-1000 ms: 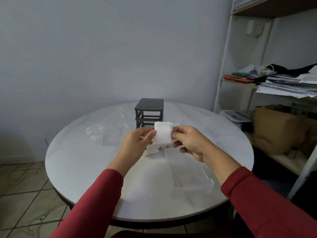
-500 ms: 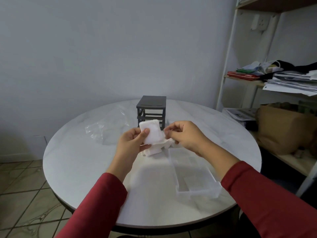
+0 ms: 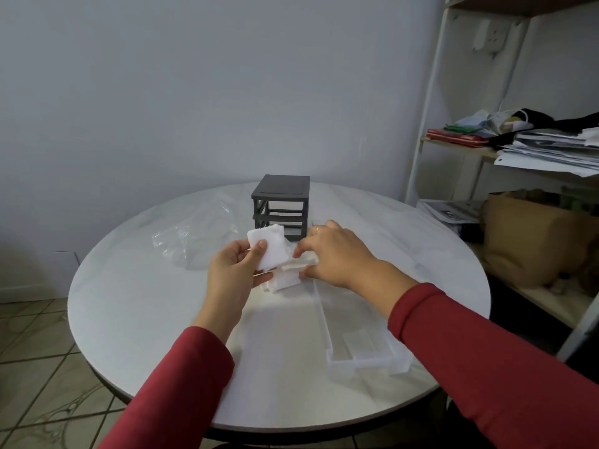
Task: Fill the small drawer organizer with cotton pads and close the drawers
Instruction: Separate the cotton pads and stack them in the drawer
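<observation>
Cotton pads, soft white squares, pinched by left hand, right hand.

Pad stack is pinched by left grip; loose pads on surface are pinched by right grip, w/ clear drawer just beside.

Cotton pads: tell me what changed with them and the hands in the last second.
The right hand let go of the pad stack and dropped to the loose pads on the table, pinching some. The left hand keeps gripping the stack alone, shifted left. Organizer frame, clear drawer and plastic bag stayed put.
</observation>
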